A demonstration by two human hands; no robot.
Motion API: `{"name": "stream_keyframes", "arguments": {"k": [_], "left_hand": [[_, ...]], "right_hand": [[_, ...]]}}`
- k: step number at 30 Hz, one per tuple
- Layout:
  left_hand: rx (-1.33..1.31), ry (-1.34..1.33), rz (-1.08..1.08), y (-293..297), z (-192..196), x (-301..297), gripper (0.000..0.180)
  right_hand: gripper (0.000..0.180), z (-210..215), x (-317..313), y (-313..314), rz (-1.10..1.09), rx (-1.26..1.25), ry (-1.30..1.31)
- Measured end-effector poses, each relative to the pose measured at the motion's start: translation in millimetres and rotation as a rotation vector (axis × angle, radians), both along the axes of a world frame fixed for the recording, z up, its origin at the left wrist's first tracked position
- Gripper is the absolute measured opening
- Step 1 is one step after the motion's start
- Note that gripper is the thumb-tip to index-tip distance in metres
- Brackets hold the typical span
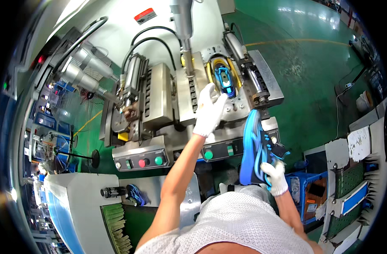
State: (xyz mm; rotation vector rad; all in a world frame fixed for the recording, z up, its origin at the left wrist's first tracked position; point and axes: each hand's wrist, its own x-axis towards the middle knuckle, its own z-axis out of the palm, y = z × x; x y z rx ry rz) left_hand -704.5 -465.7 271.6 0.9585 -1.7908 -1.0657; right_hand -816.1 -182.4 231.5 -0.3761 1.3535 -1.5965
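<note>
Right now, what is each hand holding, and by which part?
The right hand grips the blue shoe at its lower end. The left hand holds nothing; it rests on the press machine.

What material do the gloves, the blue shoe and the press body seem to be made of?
Gloves on the left hand and right hand: white knitted fabric, probably cotton, matte with a ribbed cuff.
Shoe: its blue sole looks like rubber or foam, smooth with lighter wavy grooves.
Press: bare metal, likely steel or aluminium, grey, with dull reflections and bolted blocks.
</note>
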Motion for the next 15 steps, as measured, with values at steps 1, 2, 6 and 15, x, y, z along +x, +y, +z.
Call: {"name": "stream_keyframes", "arguments": {"k": [1,2,6,15], "left_hand": [[0.018,-0.095,0.050,-31,-23,-22,0.070],[0.030,-0.191,0.105,-58,-41,-46,0.074],[0.220,-0.401,0.260,-134,-96,-116,0.086],[0.351,-0.394,0.105,-223,-123,-107,0.023]], "right_hand": [[0.047,-10,-13,9,-0.041,0.051,0.035],[0.047,-21,-28,19,-0.090,0.108,0.068],[0.054,-35,-41,48,-0.322,0.164,-0.047],[0.047,-78,-52,51,-0.239,0.276,0.152]]}}
